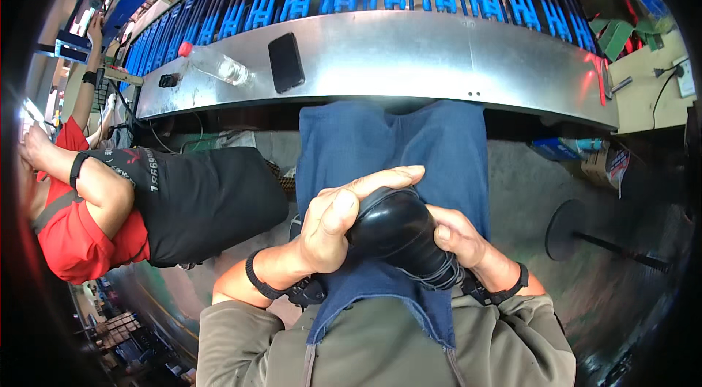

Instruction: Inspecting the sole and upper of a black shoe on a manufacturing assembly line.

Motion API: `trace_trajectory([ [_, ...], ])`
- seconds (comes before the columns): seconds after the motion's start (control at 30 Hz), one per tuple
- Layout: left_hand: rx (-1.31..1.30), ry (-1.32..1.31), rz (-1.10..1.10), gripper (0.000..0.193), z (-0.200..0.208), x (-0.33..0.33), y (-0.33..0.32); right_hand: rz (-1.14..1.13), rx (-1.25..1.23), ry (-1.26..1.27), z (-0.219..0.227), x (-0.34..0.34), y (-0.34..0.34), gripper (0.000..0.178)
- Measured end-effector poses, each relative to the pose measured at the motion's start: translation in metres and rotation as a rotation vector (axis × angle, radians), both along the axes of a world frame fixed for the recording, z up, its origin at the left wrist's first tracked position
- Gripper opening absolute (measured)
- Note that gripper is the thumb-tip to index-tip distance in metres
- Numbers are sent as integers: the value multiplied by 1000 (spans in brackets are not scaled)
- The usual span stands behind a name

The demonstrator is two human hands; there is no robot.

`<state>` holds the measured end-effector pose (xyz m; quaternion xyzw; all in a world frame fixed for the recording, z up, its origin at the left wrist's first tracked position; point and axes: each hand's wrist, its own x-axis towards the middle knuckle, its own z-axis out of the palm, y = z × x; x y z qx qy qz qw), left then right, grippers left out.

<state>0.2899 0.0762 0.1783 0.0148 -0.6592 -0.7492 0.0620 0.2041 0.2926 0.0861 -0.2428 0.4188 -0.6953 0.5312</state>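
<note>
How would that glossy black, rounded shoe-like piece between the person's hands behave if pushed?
The rounded, glossy black shoe-like piece may feel slippery, since its surface shines. Its domed end might let it rock. The thin cords at its other end look flexible, so they may flop about.

Wearer's hands, two; rounded black piece, one; phone, one; bottle, one; metal bench, one; blue-and-black racks, crowded toward the rim, probably over a dozen.
</note>
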Motion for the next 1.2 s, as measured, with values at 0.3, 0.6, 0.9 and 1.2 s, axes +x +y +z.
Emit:
trace_trajectory([
  [0.3, -471, 118, -5, 72, 9, 5, -10, 23, 105, 7, 9, -11, 4, 81],
  [0.6, -702, 151, 276, 75, -20, -5, 17, -68, 90, -120, 4, -9, 12, 66],
  [0.9, -508, 191, 38, 79, -28, -31, 17, -257, -170, -895, 0, -18, 12, 69],
  [1.2, -685, 227, -16, 71, -14, -32, 7, -182, -139, -1095, 3, -11, 7, 83],
])
